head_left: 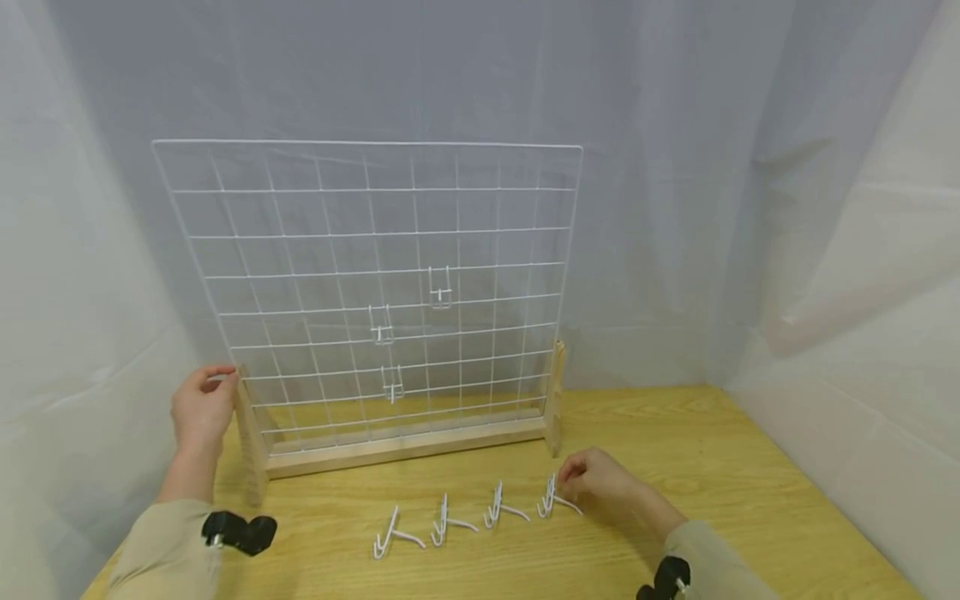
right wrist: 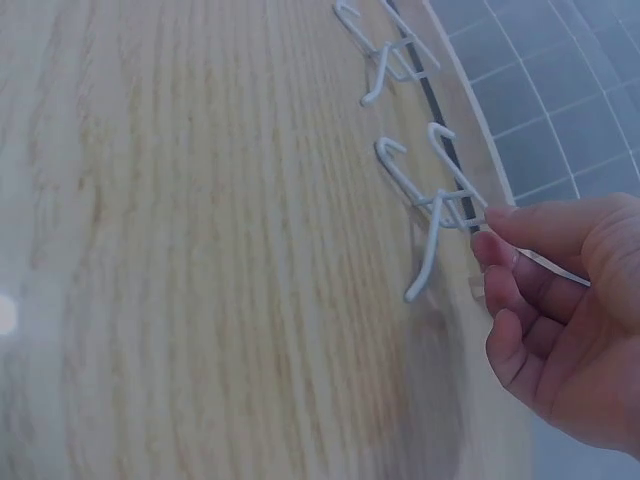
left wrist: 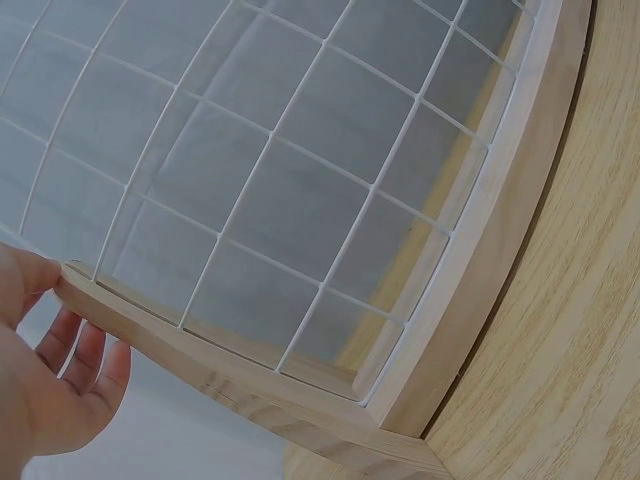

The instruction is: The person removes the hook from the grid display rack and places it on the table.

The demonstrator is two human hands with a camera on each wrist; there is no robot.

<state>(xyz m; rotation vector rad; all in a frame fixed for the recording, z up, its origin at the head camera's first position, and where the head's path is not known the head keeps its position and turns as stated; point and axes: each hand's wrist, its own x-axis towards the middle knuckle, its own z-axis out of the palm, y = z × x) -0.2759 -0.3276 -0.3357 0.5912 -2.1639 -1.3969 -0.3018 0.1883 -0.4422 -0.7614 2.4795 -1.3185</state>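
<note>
A white wire grid panel [head_left: 345, 237] stands upright in a wooden stand [head_left: 405, 447]. My left hand [head_left: 204, 407] pinches the top of the stand's left upright [left wrist: 160, 340], with the thumb and forefinger at its end. On the table, several white wire hooks [head_left: 444, 523] lie in a row in front of the stand. At the right end of that row, my right hand [head_left: 600, 477] has thumb and forefinger around the tip of the rightmost hook [right wrist: 433, 235]. The other fingers of that hand curl inward beside it.
Three more hooks hang on the grid, an upper one [head_left: 440, 289], a middle one [head_left: 381, 327] and a lower one [head_left: 392, 385]. The wooden table [head_left: 675, 433] extends to the right of the stand. Pale sheeting [head_left: 660, 167] encloses the back and both sides.
</note>
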